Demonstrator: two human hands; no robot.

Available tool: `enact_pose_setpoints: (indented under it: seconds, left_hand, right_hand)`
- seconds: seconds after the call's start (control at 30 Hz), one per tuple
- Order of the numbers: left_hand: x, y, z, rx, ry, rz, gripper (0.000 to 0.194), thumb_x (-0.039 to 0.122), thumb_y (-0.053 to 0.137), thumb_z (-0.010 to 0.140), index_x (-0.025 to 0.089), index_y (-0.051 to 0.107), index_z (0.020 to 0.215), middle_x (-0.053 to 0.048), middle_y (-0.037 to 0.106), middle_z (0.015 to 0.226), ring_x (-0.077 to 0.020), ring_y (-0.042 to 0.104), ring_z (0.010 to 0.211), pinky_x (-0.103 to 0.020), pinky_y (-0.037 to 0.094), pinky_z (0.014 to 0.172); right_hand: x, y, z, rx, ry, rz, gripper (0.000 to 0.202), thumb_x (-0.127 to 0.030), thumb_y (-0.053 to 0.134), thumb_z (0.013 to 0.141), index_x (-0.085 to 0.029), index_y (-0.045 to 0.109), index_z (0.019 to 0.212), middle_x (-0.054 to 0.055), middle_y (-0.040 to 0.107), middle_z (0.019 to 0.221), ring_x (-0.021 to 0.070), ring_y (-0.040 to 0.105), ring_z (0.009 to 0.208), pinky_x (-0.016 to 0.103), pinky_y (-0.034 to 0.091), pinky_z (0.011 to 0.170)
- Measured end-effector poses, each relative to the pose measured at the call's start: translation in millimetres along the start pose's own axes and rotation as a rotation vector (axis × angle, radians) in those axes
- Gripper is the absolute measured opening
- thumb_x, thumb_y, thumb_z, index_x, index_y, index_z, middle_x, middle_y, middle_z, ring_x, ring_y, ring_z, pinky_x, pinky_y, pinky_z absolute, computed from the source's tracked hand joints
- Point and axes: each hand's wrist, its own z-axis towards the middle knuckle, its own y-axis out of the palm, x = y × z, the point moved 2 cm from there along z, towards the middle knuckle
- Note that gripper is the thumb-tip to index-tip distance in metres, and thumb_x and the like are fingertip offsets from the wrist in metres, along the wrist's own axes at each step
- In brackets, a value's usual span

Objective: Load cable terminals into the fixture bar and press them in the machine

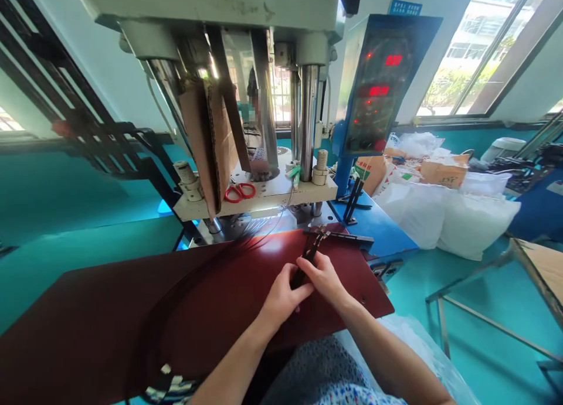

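Note:
Both my hands are together over the dark red tabletop (211,311). My left hand (281,293) is closed around the lower part of a small bundle of black cable ends (311,252). The fingers of my right hand (324,278) pinch the same bundle from the right, a little higher up. Shiny metal tips stick out at its far end, too small to make out exactly. Just beyond them lies a dark flat bar (347,237) along the table's back edge. Black cables (176,293) curve across the tabletop on the left, somewhat blurred.
A press machine (281,194) with steel columns stands behind the table. Red-handled scissors (240,192) and cardboard (211,147) are on it. A control box (373,88) shows red digits. White sacks (466,211) and a metal-framed table (444,323) stand right. White connectors (173,386) hang lower left.

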Motion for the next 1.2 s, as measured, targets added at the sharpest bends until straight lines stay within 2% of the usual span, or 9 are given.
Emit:
enact_pose_setpoints:
  seconds: [0.07,0.13,0.3,0.47,0.63,0.9,1.07,1.13,1.2]
  left_hand:
    - [-5.3,-7.2,2.6,-0.144,-0.101,-0.344,0.037,0.046,0.06,0.071,0.013,0.048,0.082,0.002,0.042,0.064,-0.0076,0.04,0.048,-0.023,0.04,0.042]
    - [-9.2,-14.2,4.2,-0.221,-0.147,-0.544,0.037,0.046,0.062,0.07,0.014,0.045,0.074,0.005,0.034,0.058,-0.0058,0.034,0.045,-0.023,0.041,0.041]
    - [-10.9,-29.4,0.2,-0.182,-0.08,-0.542,0.032,0.041,0.059,0.076,0.012,0.047,0.074,0.001,0.045,0.065,-0.0076,0.045,0.056,-0.023,0.046,0.052]
    - [-10.1,-35.3,-16.0,-0.178,-0.083,-0.333,0.034,0.045,0.05,0.081,0.011,0.051,0.082,-0.004,0.054,0.075,-0.0113,0.052,0.066,-0.022,0.046,0.056]
    - [-12.3,-24.1,-28.8,-0.214,-0.07,-0.443,0.033,0.043,0.05,0.082,0.01,0.051,0.083,-0.005,0.057,0.067,-0.0098,0.051,0.053,-0.021,0.041,0.05]
    - [-27.8,-38.1,-24.0,0.057,-0.103,-0.425,0.037,0.047,0.056,0.076,0.011,0.054,0.083,-0.007,0.061,0.078,-0.0168,0.059,0.07,-0.026,0.048,0.059]
    - [-36.9,-41.1,-24.1,0.25,-0.083,-0.436,0.042,0.051,0.051,0.078,0.011,0.05,0.087,-0.011,0.062,0.085,-0.0206,0.061,0.073,-0.033,0.051,0.062]
    - [-34.5,-37.4,-27.3,0.231,-0.057,-0.466,0.039,0.05,0.051,0.079,0.012,0.049,0.09,-0.009,0.062,0.084,-0.0186,0.06,0.073,-0.033,0.051,0.065]
    - [-28.5,-32.7,-31.9,0.108,0.005,-0.458,0.035,0.046,0.051,0.081,0.013,0.048,0.091,-0.007,0.061,0.082,-0.0155,0.059,0.07,-0.029,0.05,0.064]
  right_hand:
    - [-2.3,-1.0,0.4,-0.157,0.01,0.031,0.02,-0.032,0.056,0.073,-0.012,0.055,0.073,0.001,0.053,0.068,0.0124,0.048,0.063,0.025,0.039,0.059]
    - [-4.9,-5.2,-2.3,-0.287,0.01,0.101,0.015,-0.025,0.056,0.072,-0.013,0.059,0.081,0.001,0.055,0.072,0.0123,0.05,0.068,0.025,0.04,0.065]
    - [0.9,-13.2,-5.6,-0.427,0.047,0.38,0.028,-0.022,0.057,0.073,-0.015,0.062,0.1,0.003,0.059,0.078,0.0144,0.055,0.073,0.029,0.041,0.072]
    - [8.5,-9.7,-3.5,-0.352,0.068,0.341,0.038,-0.041,0.047,0.086,-0.017,0.056,0.115,0.009,0.06,0.099,0.018,0.056,0.088,0.035,0.041,0.083]
    - [-6.3,2.1,-3.6,-0.506,0.001,0.219,0.04,-0.042,0.046,0.087,-0.017,0.056,0.117,0.009,0.058,0.113,0.0191,0.053,0.103,0.037,0.037,0.093]
    - [-2.7,9.7,-7.3,-0.326,0.068,0.273,0.033,-0.029,0.05,0.078,-0.015,0.061,0.106,0.006,0.066,0.089,0.0189,0.061,0.083,0.036,0.044,0.084]
    - [-11.2,10.5,-15.4,-0.298,-0.088,-0.088,0.037,-0.039,0.04,0.088,-0.013,0.067,0.087,0.009,0.065,0.091,0.0196,0.059,0.088,0.035,0.044,0.083]
    - [-10.9,14.0,-19.1,-0.263,-0.174,-0.227,0.038,-0.041,0.039,0.089,-0.014,0.066,0.094,0.01,0.063,0.099,0.0198,0.057,0.095,0.035,0.042,0.088]
    - [-6.4,19.5,-22.6,-0.303,-0.135,-0.182,0.043,-0.045,0.037,0.09,-0.017,0.056,0.116,0.009,0.063,0.093,0.018,0.06,0.083,0.036,0.046,0.082]
